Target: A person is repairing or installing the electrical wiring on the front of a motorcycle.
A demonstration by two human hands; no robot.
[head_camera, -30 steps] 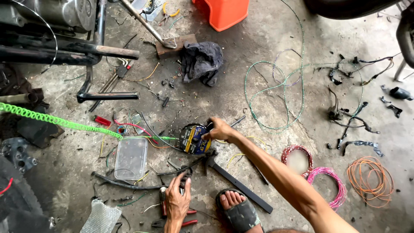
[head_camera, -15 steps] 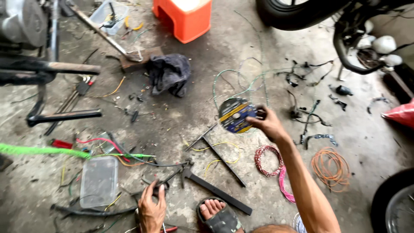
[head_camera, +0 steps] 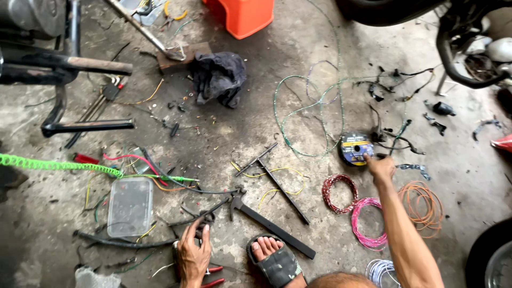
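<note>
The right hand rests fingertips on a round dark spool lying on the floor, grip loose, not clamped around it. The left hand presses flat by the pliers. Wire coils lie beside (nothing joined yet, apparently), so sorting looks barely begun.

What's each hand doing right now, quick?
Left hand: flat on the floor, fingers spread, beside pliers; holds nothing.
Right hand: on a round roll; grip cannot be told.
</note>
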